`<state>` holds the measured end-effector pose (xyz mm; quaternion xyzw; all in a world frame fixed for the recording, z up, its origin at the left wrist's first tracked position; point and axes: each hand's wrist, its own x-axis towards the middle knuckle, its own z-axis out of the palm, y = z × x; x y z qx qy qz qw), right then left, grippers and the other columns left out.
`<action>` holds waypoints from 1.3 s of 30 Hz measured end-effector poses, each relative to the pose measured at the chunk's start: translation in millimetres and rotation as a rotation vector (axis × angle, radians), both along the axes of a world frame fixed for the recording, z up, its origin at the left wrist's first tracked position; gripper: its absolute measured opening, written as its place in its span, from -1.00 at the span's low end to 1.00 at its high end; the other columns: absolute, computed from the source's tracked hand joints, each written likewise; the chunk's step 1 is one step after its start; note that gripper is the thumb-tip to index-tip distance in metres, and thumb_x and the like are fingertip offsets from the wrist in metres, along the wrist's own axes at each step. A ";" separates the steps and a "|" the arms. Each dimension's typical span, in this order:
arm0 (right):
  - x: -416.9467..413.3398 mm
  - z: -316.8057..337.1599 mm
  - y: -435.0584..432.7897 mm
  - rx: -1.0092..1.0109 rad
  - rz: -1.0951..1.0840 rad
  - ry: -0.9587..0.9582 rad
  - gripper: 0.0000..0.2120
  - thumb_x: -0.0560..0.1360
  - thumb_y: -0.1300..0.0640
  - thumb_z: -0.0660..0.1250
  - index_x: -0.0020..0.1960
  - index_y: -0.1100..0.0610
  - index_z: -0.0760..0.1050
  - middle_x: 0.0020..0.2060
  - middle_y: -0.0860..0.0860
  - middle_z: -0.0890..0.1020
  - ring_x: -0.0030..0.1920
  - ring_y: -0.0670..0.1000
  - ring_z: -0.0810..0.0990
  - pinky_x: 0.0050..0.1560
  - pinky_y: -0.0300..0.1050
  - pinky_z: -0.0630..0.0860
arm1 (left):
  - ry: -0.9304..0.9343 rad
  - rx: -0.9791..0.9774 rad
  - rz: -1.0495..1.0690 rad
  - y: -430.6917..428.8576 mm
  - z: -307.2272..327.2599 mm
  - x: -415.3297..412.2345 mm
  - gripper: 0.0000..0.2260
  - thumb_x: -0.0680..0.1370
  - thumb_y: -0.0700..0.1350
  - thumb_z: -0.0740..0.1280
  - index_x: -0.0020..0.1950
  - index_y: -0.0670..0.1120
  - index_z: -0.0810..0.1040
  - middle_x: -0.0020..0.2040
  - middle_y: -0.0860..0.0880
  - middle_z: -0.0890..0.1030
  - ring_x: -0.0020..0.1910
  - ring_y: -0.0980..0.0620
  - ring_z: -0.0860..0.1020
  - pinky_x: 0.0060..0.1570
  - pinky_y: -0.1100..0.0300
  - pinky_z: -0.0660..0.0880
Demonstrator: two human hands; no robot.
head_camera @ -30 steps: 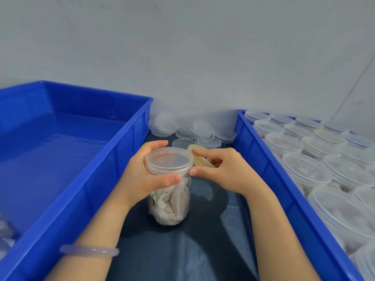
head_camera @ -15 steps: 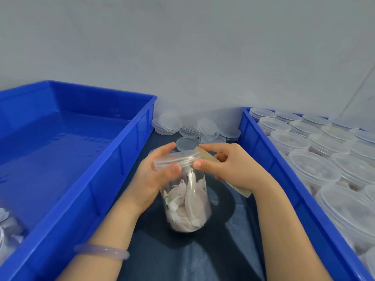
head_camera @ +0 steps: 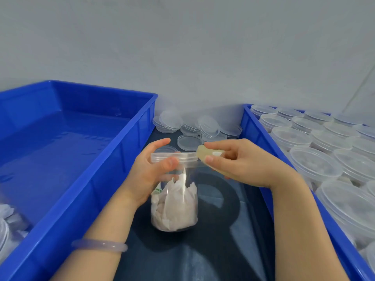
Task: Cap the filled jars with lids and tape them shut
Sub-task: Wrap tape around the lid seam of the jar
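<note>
A clear plastic jar (head_camera: 175, 201) with white sachets inside stands on the dark table between two blue crates. A clear lid (head_camera: 174, 157) sits on its top. My left hand (head_camera: 150, 171) grips the jar just under the lid, thumb across the front. My right hand (head_camera: 233, 161) holds a yellowish roll of tape (head_camera: 209, 154) beside the lid, and a clear strip of tape runs from the roll to the lid's lower edge. Loose clear lids (head_camera: 190, 126) lie in a pile behind the jar.
A large blue crate (head_camera: 85, 179) stands on the left, with a few jars at its near left corner (head_camera: 8, 230). On the right, another blue crate (head_camera: 261, 134) holds several lidded jars (head_camera: 314, 165). A grey wall rises behind.
The jar has come nearer to me and now stands upright. My right hand has drawn the tape roll away to the right, stretching a strip from the lid.
</note>
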<state>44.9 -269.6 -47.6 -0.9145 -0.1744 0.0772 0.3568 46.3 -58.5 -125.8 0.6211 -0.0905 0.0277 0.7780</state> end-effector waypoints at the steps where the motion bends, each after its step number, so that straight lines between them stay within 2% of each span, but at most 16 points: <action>1: -1.6 2.1 -1.3 0.000 -0.008 -0.003 -0.41 0.26 -0.28 0.32 0.28 -0.20 0.47 -0.27 -0.12 0.66 -0.27 -0.19 0.62 0.06 -0.12 0.55 | 0.009 0.004 -0.012 1.4 0.0 -0.1 -0.18 0.08 0.08 0.54 0.32 -0.02 0.42 -0.07 -0.07 0.69 -0.13 -0.02 0.68 -0.25 0.20 0.58; 4: -5.3 6.9 -3.6 -0.030 0.005 0.022 -0.48 0.13 -0.34 0.42 0.07 -0.25 0.57 -0.32 -0.14 0.62 -0.34 -0.23 0.59 -0.10 -0.26 0.46 | 0.038 0.013 -0.025 3.4 2.2 -0.9 -0.04 -0.07 0.22 0.62 0.29 0.01 0.44 -0.05 -0.06 0.69 -0.07 -0.08 0.68 -0.21 0.17 0.60; 6: -5.1 6.9 -2.7 -0.036 0.000 0.014 -0.54 0.17 -0.33 0.43 0.03 -0.23 0.60 -0.35 -0.15 0.62 -0.38 -0.22 0.58 -0.23 -0.36 0.41 | 0.048 0.013 -0.030 2.8 3.4 -2.3 -0.03 -0.07 0.22 0.62 0.29 0.00 0.44 -0.03 -0.08 0.68 -0.06 -0.11 0.67 -0.18 0.14 0.61; 8: -2.6 5.2 -0.6 -0.027 -0.015 0.003 -0.57 0.23 -0.31 0.40 0.04 -0.18 0.61 -0.35 -0.12 0.65 -0.42 -0.19 0.57 -0.31 -0.37 0.38 | 0.049 0.002 -0.041 1.8 4.7 -3.8 0.00 -0.11 0.26 0.62 0.28 0.00 0.44 0.00 -0.09 0.68 -0.05 -0.12 0.67 -0.15 0.09 0.63; 11: -0.2 2.6 3.4 -0.011 -0.043 0.002 -0.51 0.16 -0.35 0.37 0.01 -0.16 0.64 -0.32 -0.11 0.67 -0.43 -0.19 0.57 -0.31 -0.31 0.39 | 0.024 -0.010 -0.064 0.9 6.0 -6.0 0.00 -0.11 0.27 0.63 0.26 -0.02 0.45 0.01 -0.16 0.64 -0.06 -0.14 0.65 -0.10 -0.05 0.61; 14: 1.4 1.1 4.8 0.016 -0.036 0.014 -0.43 0.09 -0.39 0.38 0.02 -0.16 0.63 -0.32 -0.08 0.67 -0.42 -0.18 0.57 -0.33 -0.31 0.39 | -0.010 -0.039 -0.116 0.5 6.3 -8.0 0.00 -0.08 0.24 0.65 0.26 -0.11 0.43 -0.02 -0.12 0.67 -0.07 -0.08 0.66 -0.16 0.02 0.63; 16: 2.2 -0.3 4.0 0.034 -0.017 0.042 -0.36 0.01 -0.44 0.39 0.02 -0.18 0.62 -0.35 -0.11 0.65 -0.41 -0.18 0.57 -0.32 -0.28 0.40 | -0.026 -0.036 -0.154 1.5 5.1 -8.9 0.01 -0.06 0.23 0.65 0.27 -0.15 0.43 0.04 -0.12 0.66 0.01 -0.08 0.64 -0.08 0.03 0.62; 20: 4.7 -3.6 1.2 0.037 0.032 0.080 -0.18 -0.04 -0.39 0.42 0.20 -0.15 0.55 -0.43 -0.15 0.59 -0.43 -0.17 0.53 -0.34 -0.30 0.39 | -0.054 -0.030 -0.244 3.2 3.3 -10.7 0.04 -0.02 0.19 0.66 0.33 -0.19 0.38 0.23 -0.18 0.59 0.20 -0.14 0.57 0.07 0.09 0.55; 24: 5.2 -1.5 -2.0 0.047 0.050 0.041 -0.19 -0.03 -0.40 0.43 0.19 -0.19 0.54 -0.44 -0.11 0.56 -0.42 -0.17 0.51 -0.30 -0.26 0.39 | -0.083 -0.002 -0.262 1.5 2.5 -9.3 -0.04 0.03 0.20 0.65 0.29 -0.17 0.40 0.25 -0.17 0.57 0.23 -0.14 0.55 0.10 0.10 0.53; 27: 7.8 -4.0 -2.8 0.070 0.018 0.009 -0.24 -0.02 -0.40 0.42 0.16 -0.18 0.56 -0.43 -0.06 0.56 -0.43 -0.18 0.52 -0.29 -0.29 0.39 | -0.074 0.072 -0.187 1.2 3.1 -7.6 -0.01 -0.02 0.27 0.62 0.31 -0.07 0.43 0.23 -0.14 0.58 0.21 -0.08 0.56 0.10 0.14 0.53; 29: 9.0 -6.0 -2.6 0.068 -0.026 -0.011 -0.22 -0.03 -0.40 0.41 0.16 -0.16 0.58 -0.40 -0.06 0.59 -0.43 -0.19 0.53 -0.27 -0.28 0.39 | -0.078 0.108 -0.105 3.2 2.3 -7.2 0.00 -0.04 0.28 0.62 0.34 0.05 0.41 0.20 -0.03 0.60 0.20 0.02 0.57 0.05 0.23 0.53; 32: 8.3 -7.4 0.0 0.043 -0.099 -0.041 -0.16 -0.04 -0.42 0.43 0.21 -0.15 0.56 -0.32 -0.15 0.55 -0.33 -0.20 0.51 -0.21 -0.27 0.39 | -0.094 0.134 -0.033 -0.6 0.2 -9.0 0.05 -0.02 0.14 0.66 0.41 0.08 0.30 0.14 0.09 0.62 0.19 0.15 0.56 0.02 0.33 0.51; 34: 8.4 -7.9 5.2 -0.007 -0.140 -0.086 -0.22 0.06 -0.40 0.46 0.23 -0.15 0.53 -0.26 -0.21 0.50 -0.23 -0.21 0.48 -0.20 -0.26 0.39 | -0.132 0.237 0.093 -13.2 -1.1 -9.7 0.05 -0.01 0.07 0.66 0.42 0.08 0.28 0.16 0.19 0.56 0.16 0.35 0.51 0.03 0.46 0.46; 36: 8.6 -6.9 10.7 -0.065 -0.128 -0.109 -0.33 0.19 -0.34 0.45 0.26 -0.15 0.51 -0.18 -0.20 0.52 -0.14 -0.17 0.50 -0.11 -0.22 0.43 | -0.163 0.286 0.263 -24.5 -2.0 -9.5 0.04 -0.05 0.14 0.67 0.37 0.10 0.33 0.12 0.31 0.47 0.07 0.53 0.44 -0.05 0.59 0.38; 38: 6.3 -4.5 12.3 -0.107 -0.032 -0.047 -0.41 0.30 -0.25 0.43 0.28 -0.11 0.48 -0.11 -0.16 0.55 -0.11 -0.11 0.56 0.01 -0.08 0.53 | -0.150 0.270 0.326 -25.5 -2.1 -7.4 -0.03 -0.01 0.18 0.66 0.33 0.13 0.35 0.11 0.32 0.46 0.05 0.52 0.44 -0.08 0.57 0.41; 39: 4.5 -3.1 11.3 -0.088 0.015 0.019 -0.39 0.32 -0.21 0.44 0.32 -0.08 0.45 -0.12 -0.12 0.57 -0.16 -0.09 0.60 0.05 -0.01 0.56 | -0.128 0.254 0.326 -22.4 -1.8 -6.3 -0.07 0.01 0.16 0.65 0.32 0.15 0.36 0.14 0.26 0.49 0.09 0.43 0.49 -0.05 0.49 0.45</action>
